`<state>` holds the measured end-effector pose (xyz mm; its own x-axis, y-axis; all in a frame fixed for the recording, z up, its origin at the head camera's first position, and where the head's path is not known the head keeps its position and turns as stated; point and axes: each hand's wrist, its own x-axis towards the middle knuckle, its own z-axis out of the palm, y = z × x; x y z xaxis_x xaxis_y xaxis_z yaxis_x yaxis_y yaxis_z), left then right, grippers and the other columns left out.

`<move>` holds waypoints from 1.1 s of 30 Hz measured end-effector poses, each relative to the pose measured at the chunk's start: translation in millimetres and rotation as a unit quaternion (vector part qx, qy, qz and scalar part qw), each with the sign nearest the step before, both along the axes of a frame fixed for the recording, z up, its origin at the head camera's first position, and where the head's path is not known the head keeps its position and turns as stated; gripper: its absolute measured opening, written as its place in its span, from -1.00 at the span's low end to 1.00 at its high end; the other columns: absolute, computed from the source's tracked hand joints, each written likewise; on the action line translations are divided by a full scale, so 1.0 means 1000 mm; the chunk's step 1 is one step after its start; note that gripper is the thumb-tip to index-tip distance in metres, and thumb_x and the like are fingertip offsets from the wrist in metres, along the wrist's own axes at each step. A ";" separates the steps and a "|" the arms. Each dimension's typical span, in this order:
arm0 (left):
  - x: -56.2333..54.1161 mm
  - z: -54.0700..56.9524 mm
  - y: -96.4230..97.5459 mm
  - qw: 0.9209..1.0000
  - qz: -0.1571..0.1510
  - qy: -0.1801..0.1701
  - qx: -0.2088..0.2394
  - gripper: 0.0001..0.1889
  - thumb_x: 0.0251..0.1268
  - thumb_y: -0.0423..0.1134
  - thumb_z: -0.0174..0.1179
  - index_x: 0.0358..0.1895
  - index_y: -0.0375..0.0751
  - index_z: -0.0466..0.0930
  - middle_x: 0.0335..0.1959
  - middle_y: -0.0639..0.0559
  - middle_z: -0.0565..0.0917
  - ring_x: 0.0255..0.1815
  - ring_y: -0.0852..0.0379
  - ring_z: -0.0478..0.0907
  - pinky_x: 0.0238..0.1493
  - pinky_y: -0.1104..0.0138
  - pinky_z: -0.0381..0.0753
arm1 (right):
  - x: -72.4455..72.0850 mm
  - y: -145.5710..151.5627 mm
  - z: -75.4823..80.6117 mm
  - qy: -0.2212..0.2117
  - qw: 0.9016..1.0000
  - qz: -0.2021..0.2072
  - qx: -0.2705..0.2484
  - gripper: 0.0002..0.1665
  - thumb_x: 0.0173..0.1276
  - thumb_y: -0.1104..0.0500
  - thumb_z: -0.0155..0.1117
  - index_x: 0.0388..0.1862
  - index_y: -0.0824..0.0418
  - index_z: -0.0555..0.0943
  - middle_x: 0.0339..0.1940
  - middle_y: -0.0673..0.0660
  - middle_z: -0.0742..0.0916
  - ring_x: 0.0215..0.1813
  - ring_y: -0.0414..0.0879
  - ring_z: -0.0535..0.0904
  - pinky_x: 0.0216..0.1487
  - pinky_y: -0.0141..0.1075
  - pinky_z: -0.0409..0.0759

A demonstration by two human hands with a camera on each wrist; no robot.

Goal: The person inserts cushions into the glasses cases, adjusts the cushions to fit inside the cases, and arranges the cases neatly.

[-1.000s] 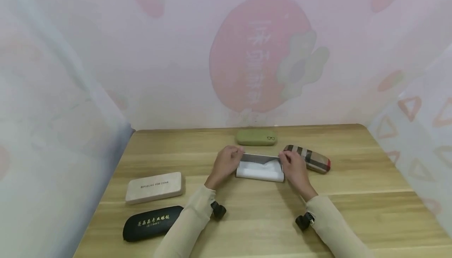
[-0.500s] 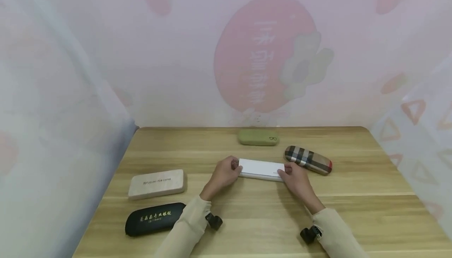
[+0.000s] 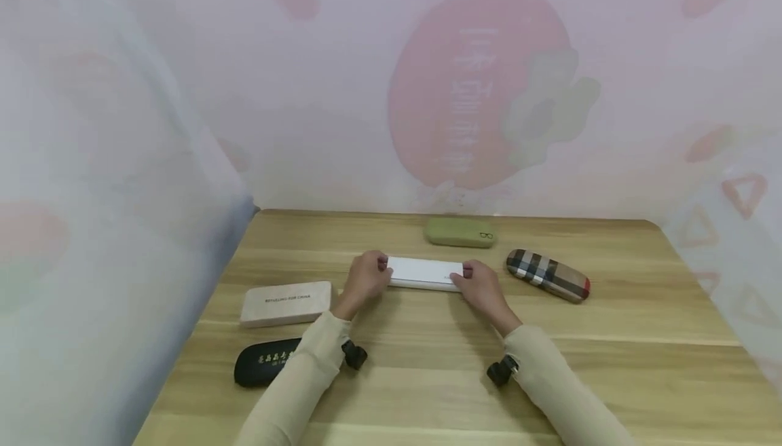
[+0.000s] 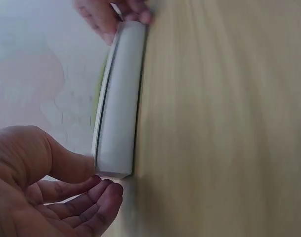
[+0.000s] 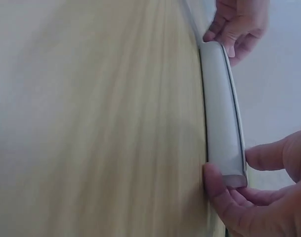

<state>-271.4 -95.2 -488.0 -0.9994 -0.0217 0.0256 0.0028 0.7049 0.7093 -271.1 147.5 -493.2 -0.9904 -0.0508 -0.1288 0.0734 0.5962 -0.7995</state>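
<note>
A white glasses case (image 3: 424,271), its lid down, lies crosswise between both hands in the head view. My left hand (image 3: 365,279) grips its left end, thumb on the lid edge and fingers curled at the end face; the left wrist view shows that thumb (image 4: 73,165) on the lid side. At the other end my right hand (image 3: 480,288) holds the case between thumb and fingers. In the right wrist view one fingertip (image 5: 213,178) reaches under the case's end (image 5: 234,180), close over the wooden table.
Behind the white case lies a green glasses case (image 3: 461,232). A plaid case (image 3: 548,275) is to the right. On the left are a beige case (image 3: 286,303) and a black case (image 3: 263,362), partly covered by the left sleeve (image 3: 299,371). A patterned curtain (image 3: 342,106) borders the wooden table (image 3: 421,378).
One second ago the white case was open with pale cloth inside; its lid has come down. Since then both hands and the case have shifted slightly left and away in the head view.
</note>
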 end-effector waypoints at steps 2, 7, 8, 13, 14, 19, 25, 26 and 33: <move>-0.009 0.002 -0.010 1.000 0.007 0.001 -0.013 -0.96 0.26 -0.46 0.23 -0.30 -0.41 0.63 -0.43 -0.08 0.64 -0.40 0.09 0.55 -0.32 0.27 0.60 | -0.008 -0.015 -0.001 0.000 1.000 -0.002 -0.017 -0.47 0.46 0.17 0.29 0.23 0.51 0.48 0.14 0.45 0.66 -0.12 0.09 0.74 -0.12 -0.20 0.74; -0.028 0.002 -0.039 0.999 0.036 -0.011 -0.035 -0.92 0.16 -0.53 0.13 -0.47 -0.40 0.50 -0.54 -0.05 0.47 -0.50 0.12 0.33 -0.44 0.29 0.39 | -0.030 -0.051 -0.004 0.007 1.000 0.012 -0.014 -0.63 0.44 0.18 0.29 0.02 0.49 0.55 -0.09 0.38 0.70 -0.43 -0.09 0.66 -0.36 -0.34 0.64; -0.031 0.001 -0.045 0.998 0.042 -0.012 -0.034 -0.94 0.15 -0.53 0.13 -0.45 -0.41 0.52 -0.51 -0.08 0.51 -0.47 0.09 0.36 -0.40 0.27 0.41 | -0.034 -0.058 -0.005 0.009 1.000 0.014 -0.010 -0.63 0.44 0.18 0.29 0.01 0.49 0.56 -0.10 0.38 0.70 -0.44 -0.09 0.65 -0.35 -0.33 0.63; -0.044 -0.007 -0.070 0.998 0.052 -0.005 -0.018 -0.80 0.08 -0.56 0.09 -0.61 -0.28 0.39 -0.61 -0.02 0.40 -0.53 0.10 0.28 -0.50 0.31 0.29 | -0.049 -0.084 -0.010 0.035 0.999 0.023 0.023 -0.75 0.42 0.19 0.31 -0.21 0.41 0.58 -0.27 0.25 0.68 -0.36 -0.05 0.52 -0.30 -0.24 0.52; -0.046 -0.009 -0.074 0.999 0.052 -0.009 -0.014 -0.75 0.08 -0.56 0.08 -0.64 -0.23 0.32 -0.65 0.01 0.33 -0.57 0.12 0.22 -0.54 0.33 0.22 | -0.051 -0.088 -0.010 0.035 0.999 0.025 0.024 -0.77 0.42 0.19 0.30 -0.30 0.38 0.55 -0.35 0.21 0.64 -0.36 -0.05 0.47 -0.33 -0.24 0.49; -0.053 -0.017 -0.090 0.998 0.053 -0.016 -0.001 -0.67 -0.03 -0.61 0.00 -0.69 -0.15 0.17 -0.71 0.09 0.16 -0.63 0.16 0.09 -0.61 0.37 0.06 | -0.057 -0.107 -0.013 0.042 0.998 0.026 0.023 -0.73 0.39 0.24 0.32 -0.46 0.34 0.48 -0.50 0.10 0.49 -0.41 -0.05 0.36 -0.40 -0.28 0.38; -0.057 -0.026 -0.106 0.997 0.076 -0.004 -0.011 -0.90 0.12 -0.55 0.10 -0.33 -0.46 0.60 -0.34 -0.23 0.63 -0.29 -0.08 0.52 -0.30 0.17 0.57 | -0.069 -0.118 -0.023 -0.004 0.997 0.003 -0.073 -0.65 0.37 0.26 0.37 -0.05 0.56 0.62 -0.13 0.37 0.72 -0.38 -0.04 0.59 -0.42 -0.33 0.58; -0.059 -0.026 -0.107 0.997 0.076 -0.002 -0.012 -0.86 0.16 -0.52 0.12 -0.25 -0.49 0.63 -0.25 -0.29 0.67 -0.21 -0.13 0.57 -0.20 0.11 0.62 | -0.071 -0.117 -0.024 -0.021 0.994 -0.003 -0.109 -0.61 0.37 0.28 0.36 0.03 0.57 0.59 -0.04 0.40 0.71 -0.34 -0.02 0.64 -0.39 -0.31 0.65; -0.041 -0.003 -0.103 0.997 0.078 -0.016 -0.004 -0.57 0.17 -0.50 0.05 0.15 -0.49 0.55 0.05 -0.39 0.67 0.05 -0.26 0.62 0.05 -0.01 0.64 | -0.060 -0.088 -0.019 -0.042 0.975 -0.028 -0.215 -0.61 0.41 0.33 0.21 0.16 0.47 0.53 -0.05 0.31 0.70 -0.15 0.00 0.68 -0.03 -0.16 0.73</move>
